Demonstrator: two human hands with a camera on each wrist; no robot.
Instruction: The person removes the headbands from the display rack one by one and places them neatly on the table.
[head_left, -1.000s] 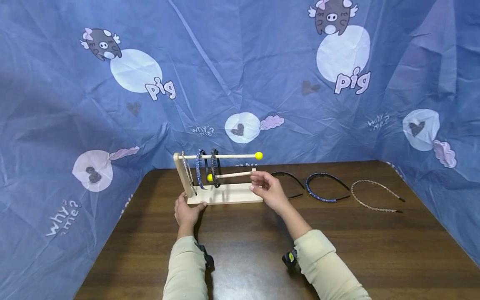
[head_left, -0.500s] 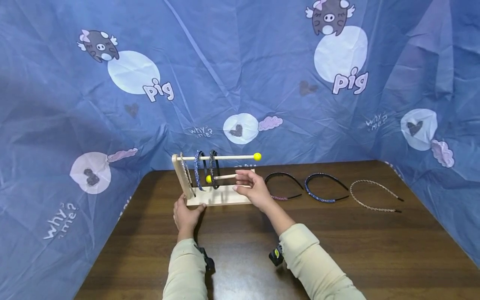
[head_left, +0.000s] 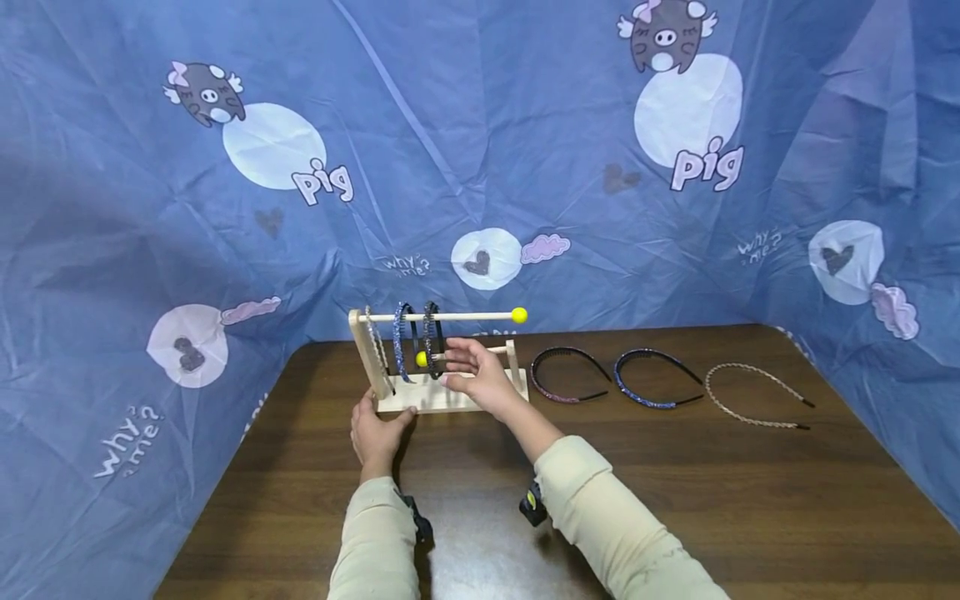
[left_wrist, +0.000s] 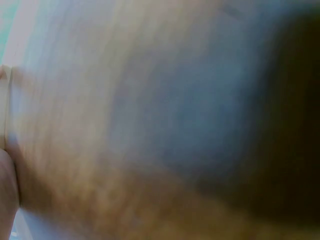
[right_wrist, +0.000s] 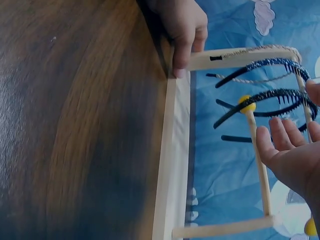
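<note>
At the left hand (head_left: 378, 433), which is wrapped about the near end of the wooden stand (head_left: 453, 401) with the thumb along its front edge, the tall post (head_left: 367, 354) rises just beyond the fingers. From its top the upper rod (head_left: 476, 316) runs rightward, passing above the right hand (head_left: 480, 379) to a yellow ball (head_left: 519, 315). Between the hands, closest to the left one, a braided headband (head_left: 377, 339) hangs on that rod beside the post; next comes a blue glittery headband (head_left: 399, 342), then a dark glittery headband (head_left: 428, 333), just beside the right fingertips. Near those fingertips also shows a lower yellow ball (head_left: 422, 359), tipping the lower rod (head_left: 492, 351). The right hand is loosely open, its fingers slightly bent, the thumb apart below, and seems to hold nothing; whether it touches the dark headband or the lower rod cannot be told. Just right of it, the lower rod meets a short post (head_left: 513, 358). Farther right of both hands, three headbands lie on the bench (head_left: 675, 508): a pink-and-black headband (head_left: 533, 373) nearest, a blue-and-black headband (head_left: 637, 401) in the middle, and a woven beige headband (head_left: 738, 417) outermost.
</note>
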